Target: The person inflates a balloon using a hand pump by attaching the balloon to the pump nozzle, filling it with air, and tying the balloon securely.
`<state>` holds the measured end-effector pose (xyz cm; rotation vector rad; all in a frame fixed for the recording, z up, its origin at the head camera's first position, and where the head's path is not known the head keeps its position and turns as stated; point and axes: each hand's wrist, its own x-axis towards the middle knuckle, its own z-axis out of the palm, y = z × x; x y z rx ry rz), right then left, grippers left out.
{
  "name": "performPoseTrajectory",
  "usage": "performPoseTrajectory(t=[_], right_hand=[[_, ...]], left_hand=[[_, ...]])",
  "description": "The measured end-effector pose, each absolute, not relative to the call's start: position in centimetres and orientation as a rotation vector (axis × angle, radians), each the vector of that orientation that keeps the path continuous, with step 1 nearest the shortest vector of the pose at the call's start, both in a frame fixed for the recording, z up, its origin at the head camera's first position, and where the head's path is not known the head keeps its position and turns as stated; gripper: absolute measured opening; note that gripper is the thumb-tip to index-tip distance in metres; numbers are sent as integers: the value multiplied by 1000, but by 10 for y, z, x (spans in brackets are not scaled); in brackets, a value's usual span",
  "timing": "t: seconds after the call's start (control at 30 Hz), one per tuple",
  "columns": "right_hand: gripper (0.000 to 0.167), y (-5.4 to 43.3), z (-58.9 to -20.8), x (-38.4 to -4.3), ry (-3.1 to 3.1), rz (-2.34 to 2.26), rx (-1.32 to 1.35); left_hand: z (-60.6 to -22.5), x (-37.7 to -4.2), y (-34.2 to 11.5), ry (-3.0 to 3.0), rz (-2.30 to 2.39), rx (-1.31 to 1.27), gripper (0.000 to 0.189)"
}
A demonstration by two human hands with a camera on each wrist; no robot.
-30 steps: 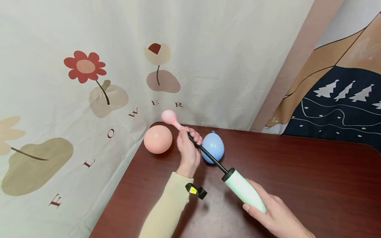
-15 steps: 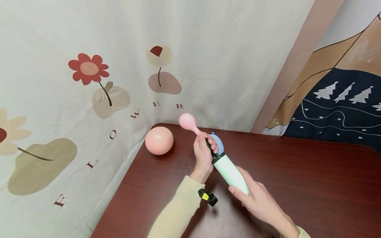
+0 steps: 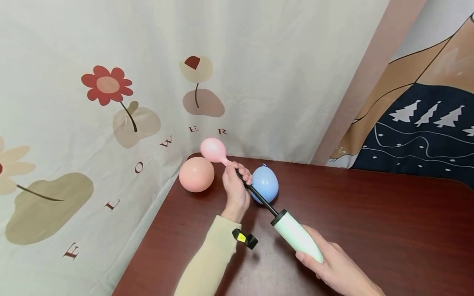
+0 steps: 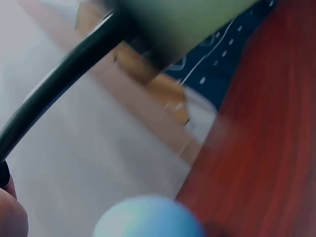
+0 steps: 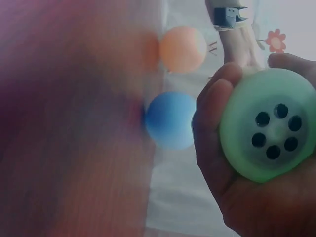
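Observation:
A hand pump with a pale green barrel and a black rod is held between both hands, its rod drawn out. My left hand grips the black end of the rod together with the neck of a small pink balloon, which is partly inflated. Around the lower barrel curl the fingers of my right hand. The right wrist view shows the pump's round end, dotted with several dark holes, inside that hand. Fingers hide the place where balloon and pump meet.
Two inflated balloons lie on the dark red-brown table: a peach one at the far left corner and a blue one just right of my left hand. A printed curtain hangs behind the table and along its left side.
The pump's rod went in half a second ago and is out again now. Both hands shifted right, then the left came back left. The pink balloon has grown larger.

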<state>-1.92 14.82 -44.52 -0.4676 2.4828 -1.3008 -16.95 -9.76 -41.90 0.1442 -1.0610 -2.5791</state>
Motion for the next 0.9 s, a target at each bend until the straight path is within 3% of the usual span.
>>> performPoseTrajectory(t=[0.27,0.53,0.9], right_hand=[[57,125,-440,-43,2423,-1482,-461],[77,117,-444,-52,2659,-1284,-444],[59,158,-463,-27,2648,-1064,-291]], left_hand=[[-426,-145,-57,-1208,-2629,71,28],[-428,-160,-75,-1201,-2535,70,30],[-423,-179,-118,-1069,-2493,119,30]])
